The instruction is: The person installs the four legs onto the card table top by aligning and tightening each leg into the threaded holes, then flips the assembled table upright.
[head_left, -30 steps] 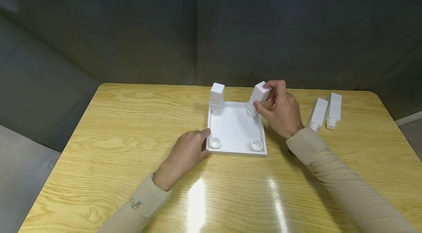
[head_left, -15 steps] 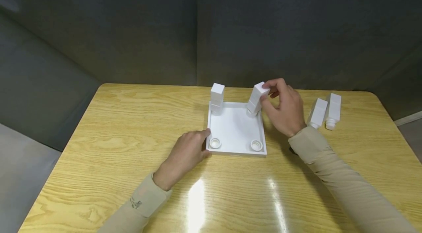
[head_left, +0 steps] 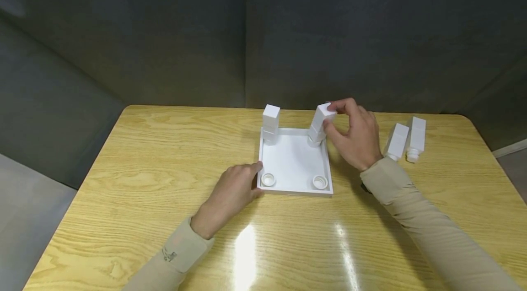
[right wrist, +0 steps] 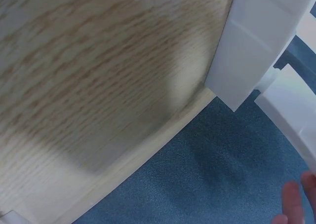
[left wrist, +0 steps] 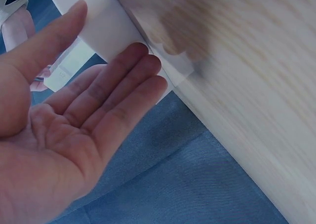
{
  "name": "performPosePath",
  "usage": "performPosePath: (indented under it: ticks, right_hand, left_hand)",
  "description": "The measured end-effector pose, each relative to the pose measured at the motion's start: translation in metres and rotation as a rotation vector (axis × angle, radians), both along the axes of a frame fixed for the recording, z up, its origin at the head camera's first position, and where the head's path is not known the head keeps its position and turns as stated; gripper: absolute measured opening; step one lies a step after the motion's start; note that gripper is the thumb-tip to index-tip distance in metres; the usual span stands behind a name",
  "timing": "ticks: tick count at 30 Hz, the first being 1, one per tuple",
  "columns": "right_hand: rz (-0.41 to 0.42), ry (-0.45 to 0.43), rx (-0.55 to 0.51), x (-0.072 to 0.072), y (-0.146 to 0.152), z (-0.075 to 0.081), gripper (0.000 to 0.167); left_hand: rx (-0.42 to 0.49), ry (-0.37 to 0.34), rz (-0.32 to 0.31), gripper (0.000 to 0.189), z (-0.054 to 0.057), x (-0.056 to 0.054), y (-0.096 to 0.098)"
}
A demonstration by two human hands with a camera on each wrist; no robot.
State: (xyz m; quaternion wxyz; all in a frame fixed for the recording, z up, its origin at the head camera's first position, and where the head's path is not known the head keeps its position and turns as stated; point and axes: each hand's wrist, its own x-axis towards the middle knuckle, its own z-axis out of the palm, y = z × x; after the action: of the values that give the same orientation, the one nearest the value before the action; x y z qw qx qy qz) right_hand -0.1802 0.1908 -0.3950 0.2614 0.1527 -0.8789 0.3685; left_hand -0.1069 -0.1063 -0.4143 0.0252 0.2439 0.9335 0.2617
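Wood-grain table (head_left: pixel 173 153): left hand (head_left: pixel 232 190), fingers extended, touches one white tray (head_left: pixel 294 158) with two near-corner round sockets (head_left: pixel 319 182), right hand (head_left: pixel 355 135) pinches one of two standing posts (head_left: pixel 317 122) at its far corners, two loose posts (head_left: pixel 397 142) lie right, dark backdrop (head_left: pixel 263 35) beyond.

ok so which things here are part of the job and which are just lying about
Part of the job:
white tray, touched by the left hand
far-right corner post, pinched by the right hand
far-left corner post, standing
two near-corner rings
probably two loose posts

Just surroundings:
wooden table
dark backdrop
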Motion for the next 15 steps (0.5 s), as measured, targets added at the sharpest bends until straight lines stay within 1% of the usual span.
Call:
performPosePath:
  ticks: [15]
  right_hand:
    - [0.007,0.041,0.013,-0.0012,-0.0011,0.0006,0.026]
  left_hand:
    - [0.008,-0.002,-0.001,0.052,-0.0011,-0.0006,-0.0005]
